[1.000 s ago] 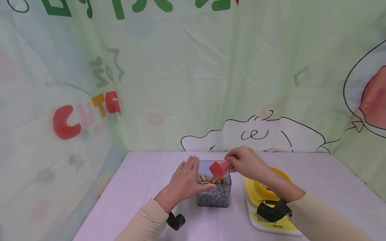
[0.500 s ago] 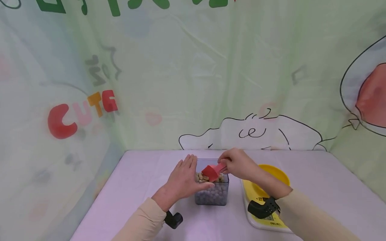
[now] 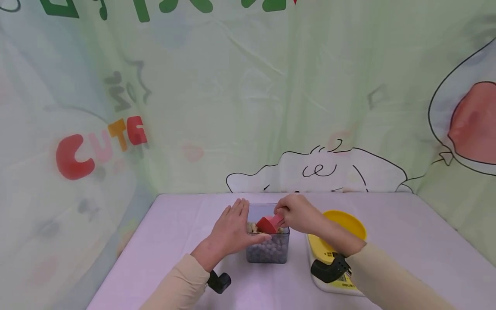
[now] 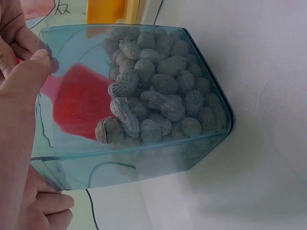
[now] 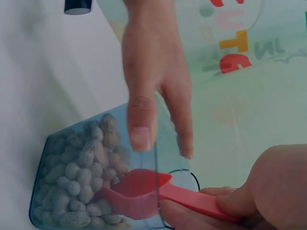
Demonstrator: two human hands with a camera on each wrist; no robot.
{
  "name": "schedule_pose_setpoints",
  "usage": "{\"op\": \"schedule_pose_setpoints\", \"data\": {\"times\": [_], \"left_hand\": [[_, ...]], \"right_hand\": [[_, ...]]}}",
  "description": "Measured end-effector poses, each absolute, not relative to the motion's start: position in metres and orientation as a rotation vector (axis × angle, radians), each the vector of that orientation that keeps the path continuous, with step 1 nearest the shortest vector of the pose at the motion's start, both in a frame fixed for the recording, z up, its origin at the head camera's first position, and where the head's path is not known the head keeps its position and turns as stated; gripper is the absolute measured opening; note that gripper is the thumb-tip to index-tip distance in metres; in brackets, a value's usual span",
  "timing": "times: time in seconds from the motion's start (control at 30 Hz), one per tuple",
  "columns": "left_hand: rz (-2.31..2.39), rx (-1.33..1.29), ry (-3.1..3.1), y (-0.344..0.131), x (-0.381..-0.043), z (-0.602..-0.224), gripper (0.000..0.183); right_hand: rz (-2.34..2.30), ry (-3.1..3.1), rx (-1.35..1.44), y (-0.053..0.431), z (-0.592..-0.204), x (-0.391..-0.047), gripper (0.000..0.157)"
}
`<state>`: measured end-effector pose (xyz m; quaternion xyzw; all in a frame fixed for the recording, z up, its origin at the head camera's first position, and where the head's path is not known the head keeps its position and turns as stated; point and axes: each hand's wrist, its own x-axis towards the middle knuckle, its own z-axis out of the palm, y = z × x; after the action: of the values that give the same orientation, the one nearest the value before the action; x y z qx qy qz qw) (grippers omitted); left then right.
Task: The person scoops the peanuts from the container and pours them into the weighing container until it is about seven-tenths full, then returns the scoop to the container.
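Observation:
A clear rectangular container [image 3: 286,249] of unshelled peanuts [image 4: 165,76] stands on the table. My left hand [image 3: 232,228] braces it, long fingers straight along its left side and thumb reaching across the near rim. My right hand [image 3: 298,213] pinches the handle of a small red scoop [image 5: 134,194] between thumb and fingers. The scoop's cup is inside the container, tilted down among the peanuts, as both wrist views show through the wall. Part of the handle is hidden by the right hand's fingers.
Right of the container lies a yellow-and-white kitchen scale [image 3: 319,245] bearing a yellow bowl [image 3: 345,219]; my right forearm passes over them and partly hides both. A pale cloth covers the table [image 3: 174,232]. Behind it hangs a printed curtain [image 3: 186,86].
My right hand has moved left and lowered the scoop from above the container into the peanuts. The left hand has kept its place at the container. The head view has shifted slightly.

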<state>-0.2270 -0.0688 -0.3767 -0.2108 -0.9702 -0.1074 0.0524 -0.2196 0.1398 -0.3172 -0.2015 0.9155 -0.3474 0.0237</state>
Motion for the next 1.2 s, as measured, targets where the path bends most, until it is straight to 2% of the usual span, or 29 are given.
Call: {"op": "schedule_pose_setpoints", "data": {"times": [0.23, 0.53, 0.87, 1.2], "left_hand": [[-0.339, -0.64, -2.966, -0.066, -0.227, -0.379, 0.112], [-0.329, -0.65, -2.953, -0.07, -0.229, -0.375, 0.11], [-0.325, -0.659, -2.951, -0.067, -0.23, -0.377, 0.11], [-0.348, -0.645, -2.945, -0.068, -0.226, -0.374, 0.11]], "right_hand": [[-1.136, 2.714, -0.462, 0.144, -0.315, -0.228, 0.016], [-1.015, 2.884, -0.729, 0.134, -0.319, -0.223, 0.016], [-1.274, 2.706, -0.376, 0.146, -0.322, -0.234, 0.023], [-1.208, 2.809, -0.518, 0.139, -0.326, -0.225, 0.018]]}}
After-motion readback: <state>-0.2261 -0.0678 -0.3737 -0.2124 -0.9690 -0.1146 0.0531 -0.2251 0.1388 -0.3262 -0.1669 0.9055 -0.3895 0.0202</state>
